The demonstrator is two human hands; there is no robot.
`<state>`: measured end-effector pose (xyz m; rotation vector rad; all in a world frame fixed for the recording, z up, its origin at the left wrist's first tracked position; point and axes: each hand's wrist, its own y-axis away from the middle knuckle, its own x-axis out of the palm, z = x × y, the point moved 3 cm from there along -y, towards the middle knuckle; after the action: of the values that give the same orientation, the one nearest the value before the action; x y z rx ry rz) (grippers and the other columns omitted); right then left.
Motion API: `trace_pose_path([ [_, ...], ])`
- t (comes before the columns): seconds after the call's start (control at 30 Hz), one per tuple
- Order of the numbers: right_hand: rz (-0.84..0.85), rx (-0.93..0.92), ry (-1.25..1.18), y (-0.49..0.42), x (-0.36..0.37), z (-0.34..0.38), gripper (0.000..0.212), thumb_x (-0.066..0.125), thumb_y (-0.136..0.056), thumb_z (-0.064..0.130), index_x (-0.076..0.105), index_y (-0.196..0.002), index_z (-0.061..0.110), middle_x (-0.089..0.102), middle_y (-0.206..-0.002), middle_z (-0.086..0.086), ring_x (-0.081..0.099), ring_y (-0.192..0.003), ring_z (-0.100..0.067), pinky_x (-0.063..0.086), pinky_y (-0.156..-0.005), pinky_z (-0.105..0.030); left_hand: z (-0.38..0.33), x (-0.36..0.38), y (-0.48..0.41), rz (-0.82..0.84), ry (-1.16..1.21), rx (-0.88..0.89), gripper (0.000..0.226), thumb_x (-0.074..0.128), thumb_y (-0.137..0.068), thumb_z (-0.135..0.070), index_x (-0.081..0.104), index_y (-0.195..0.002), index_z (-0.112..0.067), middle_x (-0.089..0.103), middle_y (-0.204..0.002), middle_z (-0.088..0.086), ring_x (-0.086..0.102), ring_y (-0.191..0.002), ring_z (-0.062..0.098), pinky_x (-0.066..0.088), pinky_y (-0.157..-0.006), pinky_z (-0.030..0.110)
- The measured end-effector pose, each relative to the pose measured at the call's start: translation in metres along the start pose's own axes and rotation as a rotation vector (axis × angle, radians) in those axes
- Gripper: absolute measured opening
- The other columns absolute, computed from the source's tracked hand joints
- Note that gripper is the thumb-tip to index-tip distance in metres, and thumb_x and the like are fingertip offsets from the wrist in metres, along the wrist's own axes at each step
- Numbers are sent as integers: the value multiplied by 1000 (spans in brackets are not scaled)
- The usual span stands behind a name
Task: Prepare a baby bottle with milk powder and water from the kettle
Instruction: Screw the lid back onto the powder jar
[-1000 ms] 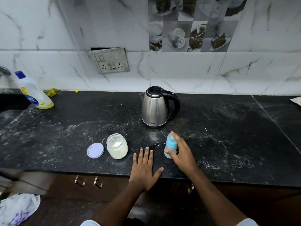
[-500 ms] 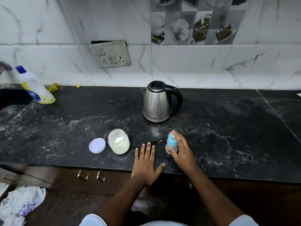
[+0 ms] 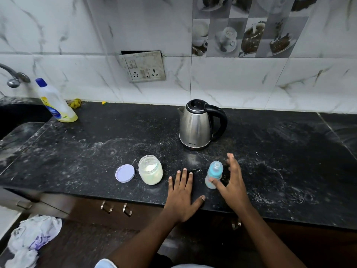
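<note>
A small baby bottle (image 3: 214,174) with a blue teat cap stands upright near the front of the black counter (image 3: 96,144). My right hand (image 3: 232,185) is just to its right with fingers spread; the thumb tip lies at the bottle's lower side and the other fingers are off it. My left hand (image 3: 181,196) rests flat on the counter edge, between the bottle and an open glass jar of white milk powder (image 3: 150,170). The jar's lilac lid (image 3: 125,173) lies beside it on the left. A steel kettle (image 3: 195,126) with a black handle stands behind, lid shut.
A yellow dish-soap bottle (image 3: 56,103) stands at the back left by the sink (image 3: 11,120) and tap (image 3: 13,77). A wall socket (image 3: 144,67) sits above the counter. Drawer handles (image 3: 116,208) are below the front edge, and a crumpled cloth (image 3: 29,238) lies on the floor.
My right hand, which was wrapped around the baby bottle, has spread its fingers away from it. The bottle stays upright. My left hand has not moved.
</note>
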<state>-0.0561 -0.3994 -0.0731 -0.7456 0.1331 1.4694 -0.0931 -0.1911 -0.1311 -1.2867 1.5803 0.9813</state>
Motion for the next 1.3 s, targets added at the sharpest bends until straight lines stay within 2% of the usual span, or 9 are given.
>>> trace_pose_path([
  [0.07, -73, -38, 29, -1, -4, 14, 94, 68, -96, 51, 1, -163, 51, 25, -172, 0, 26, -157, -19, 31, -124, -55, -2, -20, 3, -33, 74, 37, 99, 30, -99, -81, 5, -174, -21, -17, -180, 0, -28, -163, 19, -11, -134, 55],
  [0.17, -208, -187, 122, 1, -4, 37, 77, 60, -98, 40, 21, -164, 27, 43, -161, -12, 39, -147, -29, 31, -121, -52, 4, -59, 12, -155, 164, 66, 89, 38, -102, -73, 21, -173, -22, 1, -183, 0, -13, -168, 18, -1, -136, 53],
  [0.27, -265, -310, 193, 3, 10, 60, 55, 60, -98, 31, 46, -147, 11, 60, -143, -14, 54, -129, -34, 30, -116, -38, 36, -106, 28, -397, 166, -78, 74, 44, -100, -67, 48, -161, -25, 33, -177, -1, 26, -163, 21, 27, -123, 57],
  [0.37, -171, -359, 155, 5, 36, 77, 39, 61, -98, 25, 58, -135, 12, 64, -131, -2, 57, -119, -20, 41, -109, -38, 97, -147, 39, -508, 145, -353, 67, 50, -95, -60, 58, -152, -27, 45, -170, -2, 43, -147, 30, 33, -111, 60],
  [0.47, 26, -253, 129, 0, 71, 86, 33, 59, -98, 36, 62, -125, 18, 62, -115, 8, 52, -109, -10, 49, -94, -46, 166, -164, 43, -422, 100, -555, 63, 56, -98, -53, 58, -153, -21, 44, -170, 4, 42, -147, 38, 30, -114, 61],
  [0.63, 423, 92, 204, -15, 129, 72, 74, 68, -86, 66, 48, -148, 31, 54, -129, 13, 42, -129, -17, 34, -105, -47, 239, -154, 41, -42, -45, -737, 74, 51, -102, -70, 47, -159, -23, 43, -170, 5, 37, -152, 37, 27, -119, 59],
  [0.83, 497, 198, 198, -34, 166, 75, 107, 83, -72, 67, 30, -160, 36, 45, -152, 11, 31, -142, -21, 25, -110, -46, 234, -134, 19, 104, -82, -584, 99, 52, -84, -92, 46, -156, -25, 50, -159, 6, 44, -146, 36, 30, -116, 62],
  [1.17, 517, 182, 192, -42, 166, 84, 108, 88, -69, 60, 30, -158, 43, 43, -154, 14, 26, -145, -17, 21, -106, -38, 219, -129, -2, 21, -51, -427, 79, 69, -86, -73, 51, -146, -26, 55, -147, 1, 50, -137, 28, 29, -114, 54],
  [1.3, 597, 237, 27, -42, 153, 86, 118, 93, -59, 62, 21, -153, 60, 40, -153, 17, 24, -146, -13, 21, -115, -44, 215, -148, -9, -201, 388, -438, 71, 82, -88, -56, 58, -146, -23, 63, -139, -1, 60, -131, 25, 46, -112, 47],
])
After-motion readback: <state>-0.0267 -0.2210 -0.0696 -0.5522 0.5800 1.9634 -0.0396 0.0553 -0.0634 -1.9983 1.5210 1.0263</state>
